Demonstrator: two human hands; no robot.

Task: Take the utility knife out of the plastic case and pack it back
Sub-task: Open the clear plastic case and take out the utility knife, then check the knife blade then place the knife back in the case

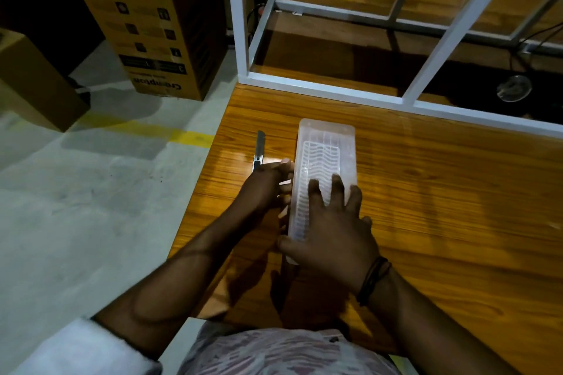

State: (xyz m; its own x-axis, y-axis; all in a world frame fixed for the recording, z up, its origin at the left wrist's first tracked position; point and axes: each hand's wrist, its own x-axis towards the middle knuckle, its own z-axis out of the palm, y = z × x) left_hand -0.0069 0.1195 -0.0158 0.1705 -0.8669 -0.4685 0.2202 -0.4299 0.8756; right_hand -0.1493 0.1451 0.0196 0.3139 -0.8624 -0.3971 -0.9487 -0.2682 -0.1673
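A translucent ribbed plastic case point(326, 143) lies lengthwise on the wooden table point(441, 192), lid down. The utility knife point(260, 146), slim and grey, lies on the table just left of the case, parallel to it. Its near end is hidden under my left hand point(265, 186). My left hand's fingertips curl against the case's left long edge. My right hand point(332, 228) rests on top of the case's near half, fingers spread over the lid and thumb hooked at the near left corner. A dark band circles my right wrist.
The table's left edge point(213, 167) runs close beside the knife, with grey floor and a yellow line below. A white metal frame with glass panes point(335, 90) stands behind the case. Cardboard boxes point(146, 24) stand on the floor at far left.
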